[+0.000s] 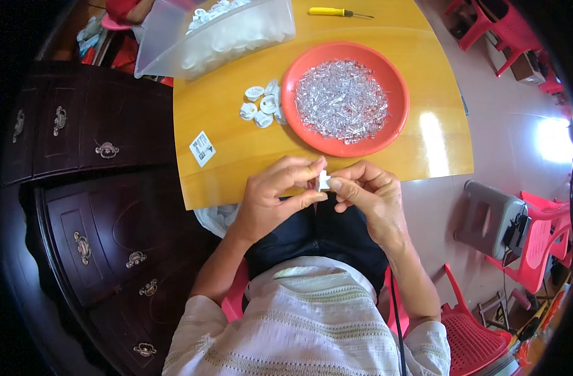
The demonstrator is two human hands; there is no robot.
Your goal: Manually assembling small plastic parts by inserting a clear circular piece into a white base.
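Note:
Just in front of the table's near edge, my left hand [275, 195] grips a small white plastic part [323, 180] between thumb and fingertips. My right hand [375, 197] pinches the same part from the other side, its thumb and forefinger pressed against it. Whether a smaller piece sits between the right fingertips is hidden. Beyond the hands stands a round orange-red basin [398, 119] holding a heap of small clear plastic pins [343, 100]. To its left lies a loose cluster of round white plastic parts [262, 106], some touching the basin's rim.
A translucent bin [249, 44] of similar white parts stands on the yellow table [230, 178] at the far left. Farther back lies a screwdriver [330, 11] with a yellow handle. A white printed label [202, 149] is near the left edge. Dark wooden drawers [111, 238] flank the left; pink chairs [474, 332] stand right.

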